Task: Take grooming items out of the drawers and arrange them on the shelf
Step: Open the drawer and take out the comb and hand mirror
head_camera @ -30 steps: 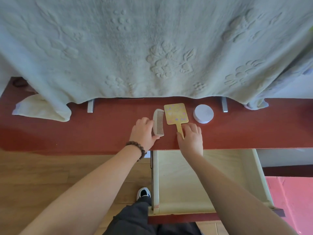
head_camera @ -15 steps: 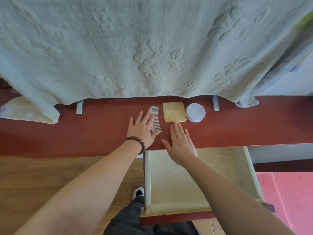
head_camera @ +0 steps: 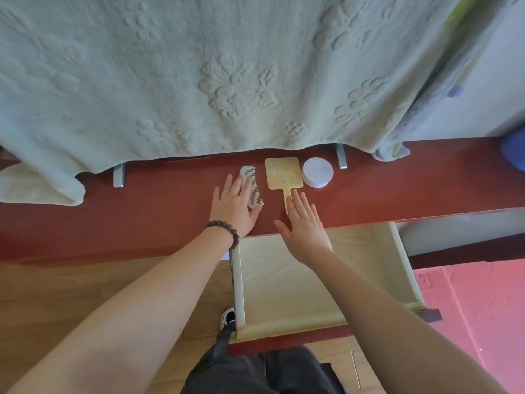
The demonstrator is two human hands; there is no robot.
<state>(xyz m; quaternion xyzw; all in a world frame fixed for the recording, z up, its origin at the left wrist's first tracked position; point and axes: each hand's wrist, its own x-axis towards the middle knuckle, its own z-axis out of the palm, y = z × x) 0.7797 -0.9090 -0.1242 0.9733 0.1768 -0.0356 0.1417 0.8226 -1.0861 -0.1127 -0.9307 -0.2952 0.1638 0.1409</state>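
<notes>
Three items lie in a row on the red shelf (head_camera: 397, 191): a pale comb (head_camera: 253, 189), a yellow hand mirror (head_camera: 282, 173) with its handle toward me, and a round white jar (head_camera: 317, 172). My left hand (head_camera: 234, 207) rests flat, fingers spread, partly over the comb's left side. My right hand (head_camera: 304, 223) is flat with fingers apart, its fingertips at the mirror's handle end. Below the shelf, the pale drawer (head_camera: 397, 260) stands pulled out, nothing visible inside.
A pale green embossed blanket (head_camera: 227, 81) hangs over the back of the shelf. Two metal brackets (head_camera: 119, 175) stand under its hem. Wooden floor lies at left, a pink surface (head_camera: 468, 302) at right. My shoe and dark trousers are below the drawer.
Both hands released the comb and mirror and flattened out with spread fingers. The comb and mirror now lie straighter on the shelf, pushed back toward the blanket.
</notes>
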